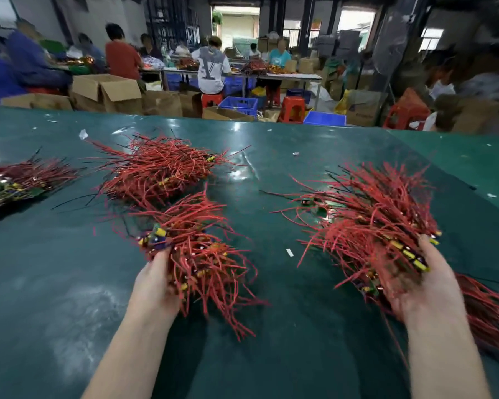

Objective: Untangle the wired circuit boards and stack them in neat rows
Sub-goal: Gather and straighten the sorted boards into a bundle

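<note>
Busy workshop, green table [69, 283]. Left hand [153, 286] grips a small bundle [205, 254] mid-table; right hand [424, 286] cups a bigger bundle [372, 226] toward the right edge. Two piles [156, 168] sit toward the far edge. Suggest: pull apart slowly, wires snag; line boards up beside the piles.

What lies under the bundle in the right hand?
The right hand cups the bundle from below; more red wires lie on the green table beneath the wrist. The table under the bundle is hidden.
</note>
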Motion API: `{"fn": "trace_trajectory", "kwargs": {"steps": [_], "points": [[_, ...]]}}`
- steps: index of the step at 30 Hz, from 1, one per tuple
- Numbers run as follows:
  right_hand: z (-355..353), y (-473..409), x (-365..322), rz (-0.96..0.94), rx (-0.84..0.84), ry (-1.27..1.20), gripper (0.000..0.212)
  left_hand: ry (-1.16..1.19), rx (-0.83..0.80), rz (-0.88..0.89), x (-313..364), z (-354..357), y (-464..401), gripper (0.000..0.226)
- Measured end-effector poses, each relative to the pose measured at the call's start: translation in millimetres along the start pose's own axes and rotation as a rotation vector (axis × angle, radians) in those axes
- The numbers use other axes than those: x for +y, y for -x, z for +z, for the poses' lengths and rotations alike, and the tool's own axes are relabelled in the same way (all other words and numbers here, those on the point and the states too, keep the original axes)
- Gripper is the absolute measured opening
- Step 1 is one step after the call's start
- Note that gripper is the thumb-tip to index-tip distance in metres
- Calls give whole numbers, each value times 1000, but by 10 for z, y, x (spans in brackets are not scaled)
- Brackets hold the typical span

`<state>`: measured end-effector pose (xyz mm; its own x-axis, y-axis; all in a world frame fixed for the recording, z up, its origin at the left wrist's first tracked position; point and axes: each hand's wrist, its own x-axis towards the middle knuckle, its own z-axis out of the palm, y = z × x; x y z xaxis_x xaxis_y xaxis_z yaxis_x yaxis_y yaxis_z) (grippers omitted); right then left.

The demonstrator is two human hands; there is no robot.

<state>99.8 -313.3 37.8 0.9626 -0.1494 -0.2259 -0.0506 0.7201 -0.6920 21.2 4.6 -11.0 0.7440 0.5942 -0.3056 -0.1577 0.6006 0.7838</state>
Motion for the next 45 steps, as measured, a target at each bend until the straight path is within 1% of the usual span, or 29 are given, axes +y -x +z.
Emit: {"fn": "trace_trajectory", "kwargs": {"steps": [3, 5, 7, 9, 10, 11, 13, 14, 16, 18, 20, 22, 23, 24, 26, 28, 30, 31, 33, 34, 35, 37, 39, 42, 45], "points": [[24, -30, 40, 22, -44, -3, 21, 122, 21, 51, 69, 9, -9, 39], [71, 0, 83, 43, -63, 4, 21, 195, 60, 51, 135, 5, -41, 28], [101, 32, 164, 63, -116, 29, 21, 262, 102, 29, 173, -16, -44, 24], [141, 73, 254, 99, -170, 79, 30, 265, 142, 10, 172, -10, -40, 25], [172, 99, 304, 120, -198, 97, 32, 212, 164, 16, 170, 9, -16, 24], [203, 125, 360, 148, -222, 116, 31, 102, 203, 34, 160, 9, -22, 23], [261, 193, 447, 203, -270, 153, 27, -197, 289, 109, 144, -12, -4, 26], [284, 221, 476, 225, -285, 175, 27, -306, 279, 158, 148, -33, 23, 33], [322, 268, 522, 251, -306, 210, 34, -510, 236, 240, 168, -88, 73, 45], [338, 293, 548, 281, -326, 237, 41, -803, 257, 297, 235, -156, 96, 45], [343, 310, 561, 288, -335, 247, 36, -1108, 269, 281, 316, -269, 55, 44], [337, 309, 569, 286, -342, 250, 31, -1462, 284, 193, 415, -395, 65, 57], [338, 310, 573, 288, -343, 251, 31, -1588, 302, 168, 469, -452, 80, 62], [339, 309, 581, 290, -339, 258, 33, -1665, 318, 158, 524, -488, 112, 64], [345, 313, 606, 301, -326, 272, 36, -1732, 336, 203, 600, -495, 196, 57], [355, 319, 635, 314, -332, 281, 39, -1720, 304, 349, 604, -399, 281, 41], [368, 327, 666, 334, -338, 289, 39, -1722, 242, 522, 538, -250, 370, 32], [374, 335, 677, 344, -340, 290, 38, -1725, 177, 619, 486, -186, 402, 26], [386, 358, 688, 365, -345, 289, 35, -1721, -29, 822, 368, -94, 420, 15], [391, 377, 692, 378, -346, 291, 34, -1734, -129, 903, 316, -66, 409, 19], [399, 398, 690, 391, -346, 294, 35, -1765, -188, 963, 281, -50, 381, 26], [414, 429, 687, 403, -346, 294, 42, -1837, -202, 1056, 257, -31, 310, 38], [427, 453, 684, 404, -353, 281, 45, -1927, -196, 1055, 248, -16, 255, 50], [440, 482, 678, 414, -372, 271, 34, -1989, -158, 959, 211, -11, 167, 67], [448, 498, 680, 416, -384, 286, 27, -2009, -110, 860, 181, -3, 60, 63]]}}
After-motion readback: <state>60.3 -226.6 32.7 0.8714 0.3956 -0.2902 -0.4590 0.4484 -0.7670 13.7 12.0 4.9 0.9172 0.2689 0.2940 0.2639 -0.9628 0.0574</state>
